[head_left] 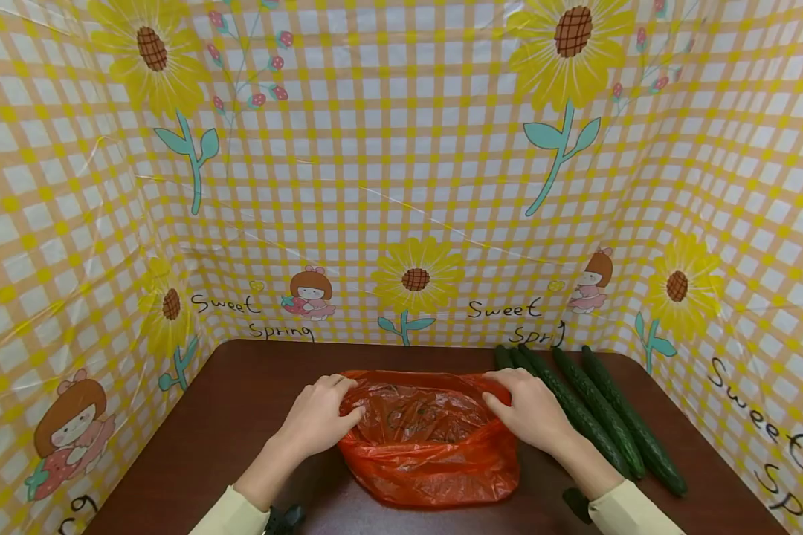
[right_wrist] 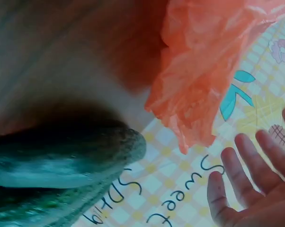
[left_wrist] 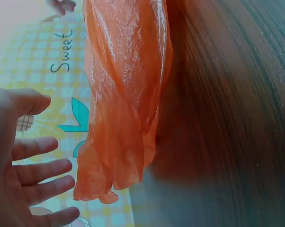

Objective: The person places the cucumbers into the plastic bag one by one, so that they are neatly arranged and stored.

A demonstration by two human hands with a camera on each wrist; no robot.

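A red plastic bag (head_left: 435,475) stands on the dark tabletop with its wide mouth facing up. My left hand (head_left: 321,412) is at the bag's left side, its fingers apart and relaxed in the left wrist view, next to the crinkled plastic (left_wrist: 128,94). On the opposite side my right hand (head_left: 530,409) is at the bag's right rim. The right wrist view shows its fingers (right_wrist: 244,175) spread, with nothing between them, below the hanging plastic edge (right_wrist: 194,80). Through the bag's mouth, crumpled red film shows inside.
Several long green cucumbers (head_left: 616,423) lie side by side right of the bag, partly behind my right arm. Their ends (right_wrist: 128,144) show close in the right wrist view. Checked sunflower sheeting (head_left: 401,186) walls the brown table (head_left: 227,416) at the back and both sides.
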